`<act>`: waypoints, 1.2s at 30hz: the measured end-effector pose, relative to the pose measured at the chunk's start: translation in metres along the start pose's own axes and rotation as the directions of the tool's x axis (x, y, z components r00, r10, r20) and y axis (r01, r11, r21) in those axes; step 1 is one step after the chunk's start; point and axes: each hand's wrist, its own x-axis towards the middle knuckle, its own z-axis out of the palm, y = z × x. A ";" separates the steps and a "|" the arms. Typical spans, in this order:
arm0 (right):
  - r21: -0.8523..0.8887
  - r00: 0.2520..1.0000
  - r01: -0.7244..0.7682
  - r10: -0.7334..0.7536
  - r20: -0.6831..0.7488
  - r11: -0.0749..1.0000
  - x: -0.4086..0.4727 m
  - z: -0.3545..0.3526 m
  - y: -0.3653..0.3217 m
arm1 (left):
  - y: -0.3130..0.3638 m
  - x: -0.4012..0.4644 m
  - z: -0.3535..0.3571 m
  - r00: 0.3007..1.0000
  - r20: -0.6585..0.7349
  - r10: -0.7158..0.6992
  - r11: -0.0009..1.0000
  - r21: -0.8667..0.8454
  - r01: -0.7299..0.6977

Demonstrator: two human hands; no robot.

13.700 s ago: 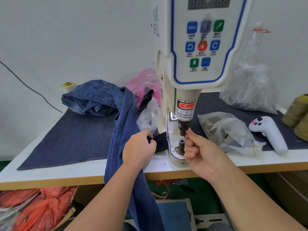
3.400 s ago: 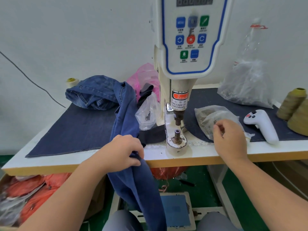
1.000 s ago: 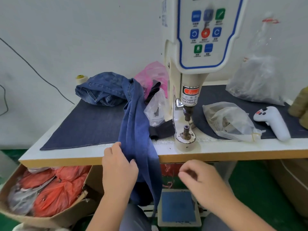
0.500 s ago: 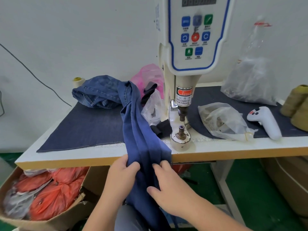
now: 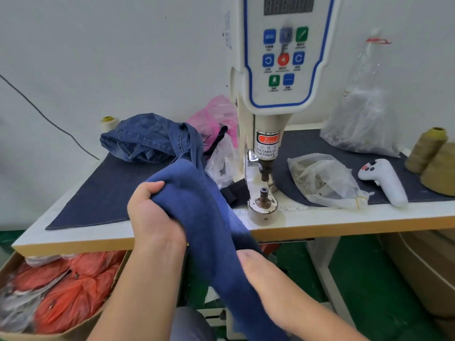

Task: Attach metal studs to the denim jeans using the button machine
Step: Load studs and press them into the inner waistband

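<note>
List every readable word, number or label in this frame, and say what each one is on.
"WARNING", partly cut off: red sticker on the button machine.
"TAKE CARE OF YOUR FINGER": same sticker, below Chinese characters too blurred to read.
"18", "19", "20": ruler markings along the table edge.
Display digits: unlit, unreadable.
Button captions: too small to read.

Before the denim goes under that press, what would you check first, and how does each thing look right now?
1. Left hand grips the jeans: ok.
2. Right hand holds the jeans: cannot tell, its fingers are hidden behind the cloth.
3. Lower die free of cloth and fingers: ok.
4. Denim laid over the die: not ok, it hangs off to the left.
5. Stud loaded in the upper punch: cannot tell.
6. Bag of studs beside the button machine: ok.
</note>
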 end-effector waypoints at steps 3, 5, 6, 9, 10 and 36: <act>0.031 0.974 -0.108 0.099 0.205 0.994 -0.006 -0.010 0.000 | 0.003 0.003 0.008 1.000 -0.020 0.004 0.994 -0.112 -0.006; -0.046 0.962 -0.006 0.018 0.271 0.999 -0.016 -0.023 0.006 | 0.004 0.004 0.011 1.000 -0.020 0.001 0.991 -0.135 -0.004; -0.087 0.970 0.042 -0.020 0.241 0.995 -0.021 -0.030 0.007 | 0.005 0.006 0.011 1.000 -0.022 0.000 0.991 -0.131 -0.003; -0.055 0.993 0.119 -0.118 0.014 0.991 -0.026 -0.061 0.011 | 0.005 0.013 0.009 0.998 -0.033 0.045 0.998 -0.032 -0.046; 0.007 0.988 0.143 -0.143 -0.051 0.990 -0.029 -0.073 0.010 | 0.005 0.018 0.006 0.991 -0.062 0.116 0.990 0.091 -0.110; -0.229 0.775 0.193 -0.291 -0.561 0.954 -0.038 -0.080 -0.015 | -0.032 0.003 -0.018 0.814 0.464 -0.349 0.598 0.779 -0.188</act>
